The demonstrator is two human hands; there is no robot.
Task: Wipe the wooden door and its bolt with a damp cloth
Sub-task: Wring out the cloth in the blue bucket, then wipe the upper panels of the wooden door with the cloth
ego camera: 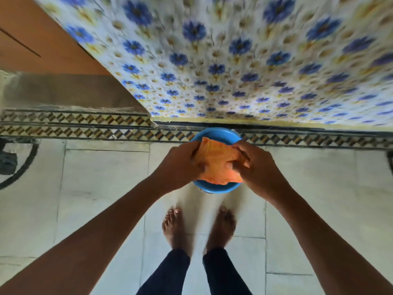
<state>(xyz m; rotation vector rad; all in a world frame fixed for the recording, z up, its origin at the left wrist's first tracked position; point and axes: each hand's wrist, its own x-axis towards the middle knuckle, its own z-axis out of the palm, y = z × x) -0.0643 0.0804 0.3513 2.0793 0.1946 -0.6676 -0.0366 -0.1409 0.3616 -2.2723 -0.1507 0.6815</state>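
Note:
An orange cloth is bunched between both my hands, directly above a blue bowl that stands on the floor by the wall. My left hand grips the cloth's left side and my right hand grips its right side. The wooden door, orange-brown, shows at the top left. Its bolt is not in view.
A wall of blue-flowered tiles rises ahead. A patterned border strip runs along the pale tiled floor. My bare feet stand just behind the bowl. A dark round object lies at the left edge.

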